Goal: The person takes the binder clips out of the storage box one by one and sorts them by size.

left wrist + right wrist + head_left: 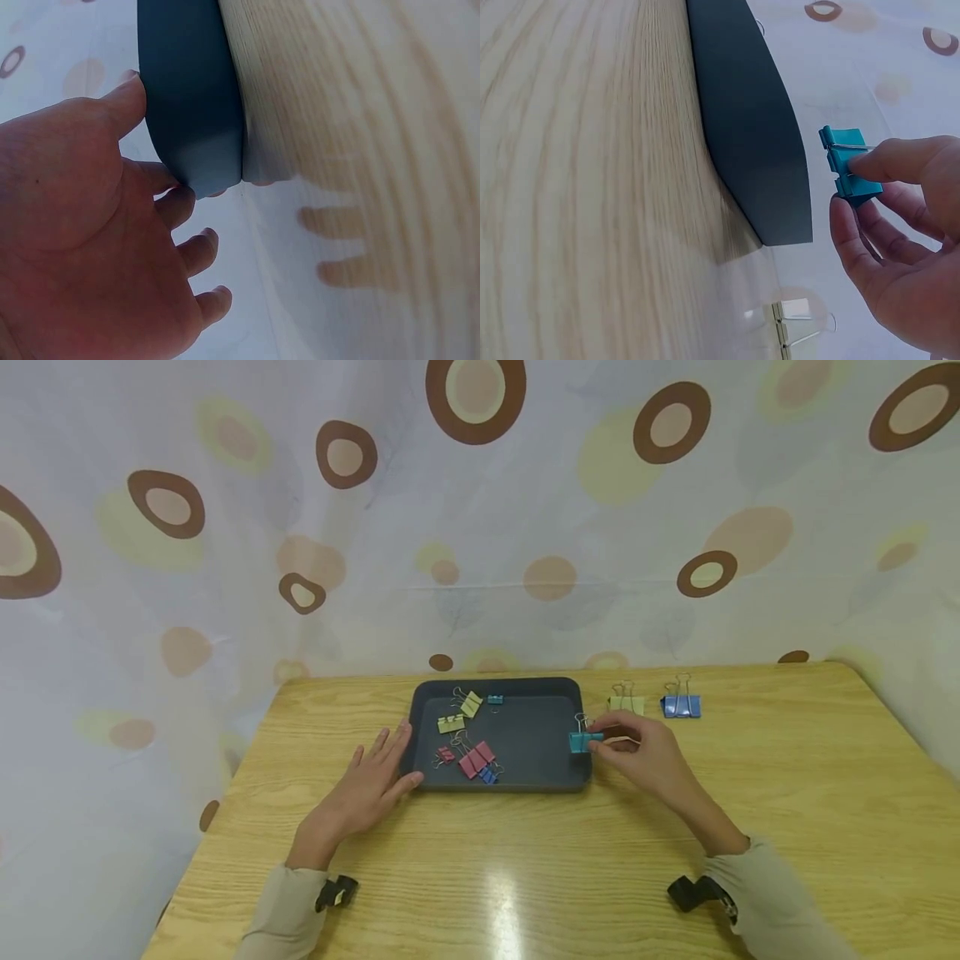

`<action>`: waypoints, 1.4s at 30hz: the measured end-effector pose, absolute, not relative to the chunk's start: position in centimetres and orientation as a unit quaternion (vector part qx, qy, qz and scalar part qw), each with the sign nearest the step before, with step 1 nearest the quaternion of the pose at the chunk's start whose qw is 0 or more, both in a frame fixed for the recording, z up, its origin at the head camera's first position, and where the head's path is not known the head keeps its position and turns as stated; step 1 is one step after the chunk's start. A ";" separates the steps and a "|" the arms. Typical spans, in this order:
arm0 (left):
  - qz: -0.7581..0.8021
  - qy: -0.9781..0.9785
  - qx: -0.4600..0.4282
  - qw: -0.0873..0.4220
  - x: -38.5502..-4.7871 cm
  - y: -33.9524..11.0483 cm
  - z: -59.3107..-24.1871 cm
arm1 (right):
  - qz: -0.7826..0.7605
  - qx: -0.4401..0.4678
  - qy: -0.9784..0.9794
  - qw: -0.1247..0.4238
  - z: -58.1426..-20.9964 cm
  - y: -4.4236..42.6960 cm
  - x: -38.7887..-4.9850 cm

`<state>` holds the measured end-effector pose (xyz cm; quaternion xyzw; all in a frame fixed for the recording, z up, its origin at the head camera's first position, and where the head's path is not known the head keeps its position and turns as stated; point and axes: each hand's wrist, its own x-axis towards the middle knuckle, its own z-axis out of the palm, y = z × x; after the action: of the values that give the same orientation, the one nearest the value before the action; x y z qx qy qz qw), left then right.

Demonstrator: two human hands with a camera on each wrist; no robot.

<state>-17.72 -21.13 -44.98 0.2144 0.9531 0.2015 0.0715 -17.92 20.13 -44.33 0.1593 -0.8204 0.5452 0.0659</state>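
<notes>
In the head view a dark tray lies on the table. My right hand pinches a teal binder clip over the tray's right rim; the right wrist view shows that clip between thumb and fingers. My left hand rests against the tray's left side with fingers extended, touching its wall. Inside the tray lie a large pink clip, a small pink clip, a blue clip, two yellow clips and a small teal clip.
Right of the tray, a pale yellow binder clip and a large blue binder clip stand on the wooden table. Behind the table hangs a patterned cloth. Each wrist bears a black camera mount.
</notes>
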 end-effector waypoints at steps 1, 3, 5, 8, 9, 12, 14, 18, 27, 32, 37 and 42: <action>0.202 0.953 0.214 0.072 -17.7 -21.1 -45.0 | 0.545 0.160 -0.820 0.068 -44.3 20.3 -18.0; 0.203 0.953 0.213 0.072 -17.7 -21.1 -45.0 | 0.540 0.161 -0.823 0.072 -44.4 20.8 -18.1; 0.205 0.952 0.213 0.073 -17.7 -21.2 -45.0 | 0.533 0.161 -0.827 0.075 -44.4 21.4 -18.3; 0.209 0.951 0.216 0.071 -17.7 -21.2 -45.0 | 0.518 0.152 -0.838 0.079 -44.5 22.5 -18.5; 0.209 0.951 0.216 0.071 -17.7 -21.1 -45.0 | 0.514 0.148 -0.841 0.080 -44.6 22.8 -18.6; 0.211 0.950 0.218 0.070 -17.7 -21.1 -45.1 | 0.501 0.139 -0.851 0.080 -44.7 23.6 -18.7; 0.210 0.950 0.218 0.071 -17.8 -21.1 -45.0 | 0.497 0.133 -0.854 0.076 -44.8 24.1 -18.6; 0.210 0.951 0.215 0.074 -17.7 -21.1 -44.9 | 0.486 0.120 -0.864 0.060 -45.1 24.9 -18.3; 0.211 0.951 0.211 0.076 -17.6 -21.2 -44.8 | 0.441 0.098 -0.891 0.050 -46.7 26.4 -18.7; 0.212 0.951 0.211 0.076 -17.6 -21.3 -44.9 | 0.438 0.095 -0.892 0.049 -46.8 26.6 -18.7; 0.211 0.951 0.211 0.078 -17.6 -21.3 -45.0 | 0.420 0.097 -0.901 0.049 -46.5 26.6 -18.6; 0.214 0.950 0.212 0.079 -17.7 -21.3 -45.1 | 0.392 0.094 -0.914 0.043 -46.3 26.7 -18.5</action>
<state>-17.69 -21.33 -45.11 0.2118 0.9503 0.2142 0.0792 -18.54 26.70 -46.31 0.0943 -0.9141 0.3919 0.0433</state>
